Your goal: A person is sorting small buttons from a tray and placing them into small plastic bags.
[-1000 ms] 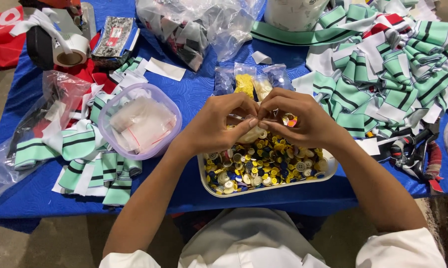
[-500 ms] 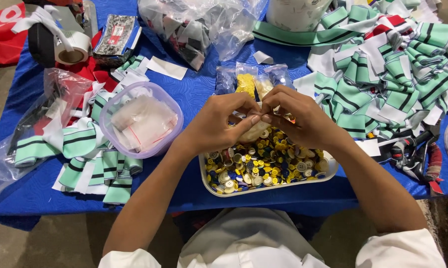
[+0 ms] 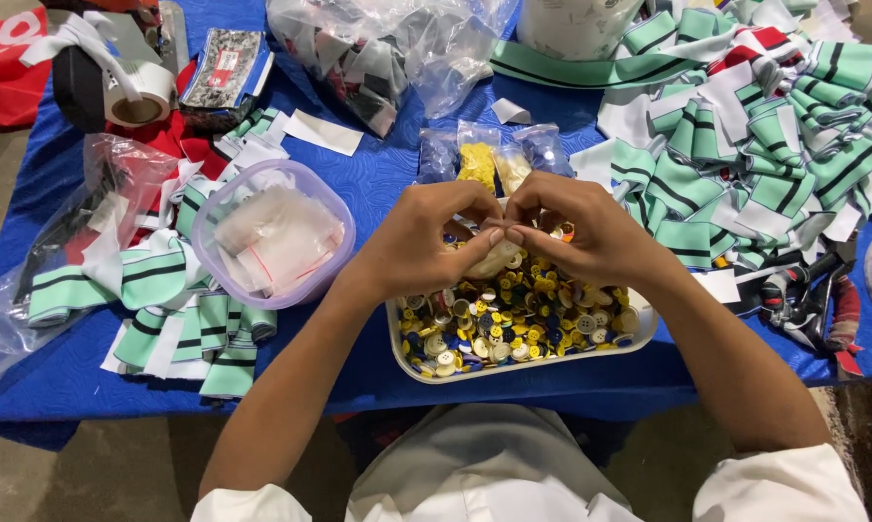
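Note:
My left hand [image 3: 426, 242] and my right hand [image 3: 576, 237] meet fingertip to fingertip above a white tray [image 3: 513, 372] heaped with yellow, blue and white buttons [image 3: 513, 324]. Between them they pinch a small clear plastic bag [image 3: 494, 259] that hangs down over the buttons; it is mostly hidden by the fingers. Both hands are closed on it. Several small clear bags [image 3: 494, 159], one with yellow contents, lie just behind the tray on the blue tablecloth [image 3: 387, 174].
A lilac tub [image 3: 271, 237] holding small zip bags stands left of the tray. Green, white and black striped fabric strips pile at the right [image 3: 745, 145] and left [image 3: 165, 290]. A tape roll [image 3: 136, 97] lies far left; scissors [image 3: 803, 295] at the right edge.
Both hands stay together over the tray; the fingers have shifted slightly on the small bag. Nothing else has moved.

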